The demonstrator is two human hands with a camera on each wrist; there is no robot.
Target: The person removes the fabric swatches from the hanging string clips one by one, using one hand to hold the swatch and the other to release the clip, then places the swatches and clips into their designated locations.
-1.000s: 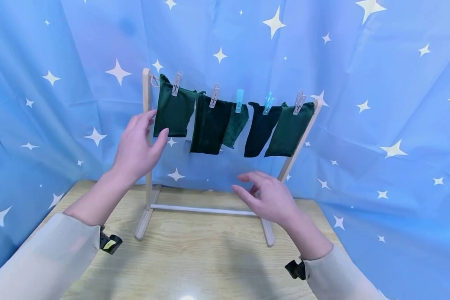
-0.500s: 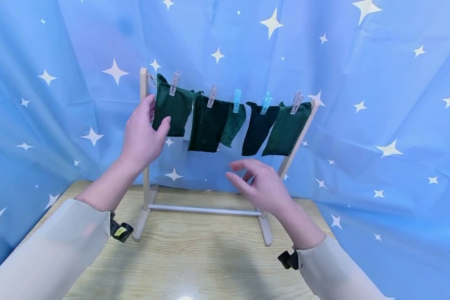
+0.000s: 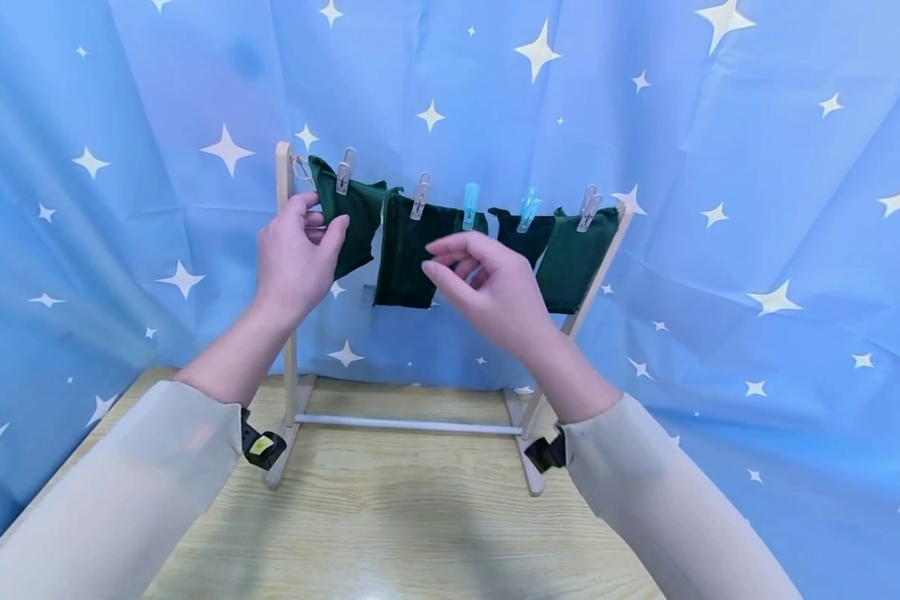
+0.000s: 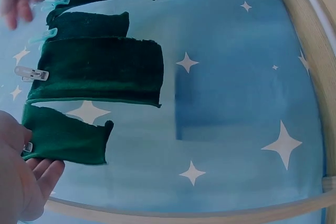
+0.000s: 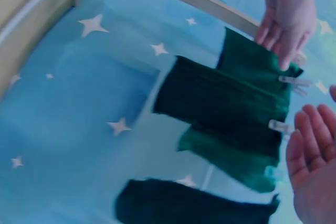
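Several dark green cloths hang from a string on a wooden rack, each clipped with a clothespin. My left hand (image 3: 296, 258) is at the outer edge of the leftmost green cloth (image 3: 358, 221), thumb in front, fingers at its side edge; its lower edge slants. In the left wrist view the fingers (image 4: 50, 177) lie straight along that cloth's edge. A clear clothespin (image 3: 345, 172) clips its top. My right hand (image 3: 495, 292), fingers loosely bent and holding nothing, is in front of the middle cloths, covering part of the second cloth (image 3: 405, 258) and most of the small third one.
Two blue clothespins, one (image 3: 471, 206) at the middle and one (image 3: 528, 210) to its right, and more clear ones hold the other cloths. The rack's left post (image 3: 283, 175) and white lower bar (image 3: 405, 424) stand on a wooden table (image 3: 360, 517). A blue starred curtain (image 3: 720, 250) hangs behind.
My left hand has risen to the leftmost cloth, whose lower edge has swung askew. My right hand has moved up and left, from below the cloths to in front of them.
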